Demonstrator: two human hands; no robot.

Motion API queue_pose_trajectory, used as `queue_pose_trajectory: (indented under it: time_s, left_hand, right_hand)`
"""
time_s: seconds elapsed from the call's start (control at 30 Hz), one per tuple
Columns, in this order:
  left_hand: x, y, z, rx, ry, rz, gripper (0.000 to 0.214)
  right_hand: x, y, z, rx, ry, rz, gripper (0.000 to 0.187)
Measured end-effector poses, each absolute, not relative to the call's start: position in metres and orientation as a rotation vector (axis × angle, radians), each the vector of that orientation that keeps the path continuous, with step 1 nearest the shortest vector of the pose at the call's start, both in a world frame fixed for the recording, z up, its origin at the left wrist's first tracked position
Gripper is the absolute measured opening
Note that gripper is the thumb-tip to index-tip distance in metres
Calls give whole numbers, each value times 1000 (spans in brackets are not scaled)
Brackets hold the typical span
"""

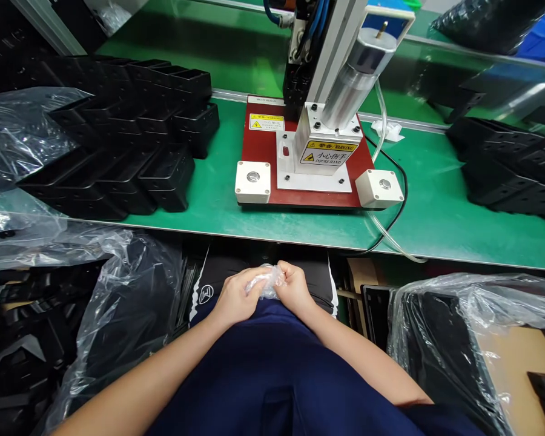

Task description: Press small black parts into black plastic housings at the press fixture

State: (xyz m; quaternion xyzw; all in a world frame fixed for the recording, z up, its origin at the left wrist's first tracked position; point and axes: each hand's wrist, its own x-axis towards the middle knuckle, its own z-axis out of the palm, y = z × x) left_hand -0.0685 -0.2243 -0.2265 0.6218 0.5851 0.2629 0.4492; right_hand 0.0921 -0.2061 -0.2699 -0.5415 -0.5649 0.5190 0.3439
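Both hands rest in my lap below the table's front edge. My left hand (234,298) and my right hand (295,289) are closed together on a small crumpled piece of clear plastic wrap (267,281); what is inside it, if anything, is hidden. Straight ahead on the green table (209,200) stands a small press machine (315,148) with a red base, yellow warning labels and two white button boxes (253,181) at its front corners.
Stacks of black plastic housings (127,145) fill the table's left side; more black parts (508,166) lie at the right. Clear bags of black parts (95,321) sit on the floor left, a bagged cardboard box (481,345) right. A clear hose and black cable (393,227) trail off the machine.
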Motion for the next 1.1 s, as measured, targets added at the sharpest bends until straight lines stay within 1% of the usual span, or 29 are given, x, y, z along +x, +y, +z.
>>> queue_pose_trajectory:
  time_s: [0.1,0.23,0.33,0.4,0.5,0.57,0.67,0.7,0.8,0.87,0.9,1.0,1.1]
  left_hand:
    - [-67,-223,-221,1398,1524,642,25]
    - [-69,-218,-223,1317,1587,510,19]
    - [-69,-212,-236,1301,1744,511,22]
    - [-63,-205,-249,1175,1805,548,24]
    - [-51,-193,-261,877,1769,584,26]
    - [-45,-189,-260,761,1707,580,26]
    - [-47,-193,-243,666,1576,550,21]
    - [-51,-196,-235,620,1497,549,23]
    - [-66,-205,-217,524,1190,552,44]
    - [-73,-209,-216,592,1122,580,56]
    - [-74,-211,-218,671,1157,611,59]
    - [-70,-213,-231,858,1292,733,59]
    - [-65,-213,-238,830,1156,755,68]
  right_hand:
    - [94,-211,-261,-1371,-1488,1352,30]
    - [94,-217,-242,-1252,-1610,1424,19]
    - [89,-219,-229,-1118,-1752,1481,17]
    - [84,-219,-226,-1086,-1802,1486,18]
    - [81,-216,-230,-1136,-1795,1461,22]
    - [83,-212,-236,-1202,-1753,1428,25]
    - [92,-204,-250,-1321,-1615,1369,31]
    - [95,-202,-255,-1353,-1552,1359,34]
    - [100,-198,-264,-1387,-1375,1383,40]
    - [99,-197,-265,-1373,-1291,1419,40]
    - [97,-198,-263,-1362,-1261,1431,40]
    - [92,-200,-255,-1323,-1208,1448,40]
    - [89,-202,-245,-1282,-1197,1457,39]
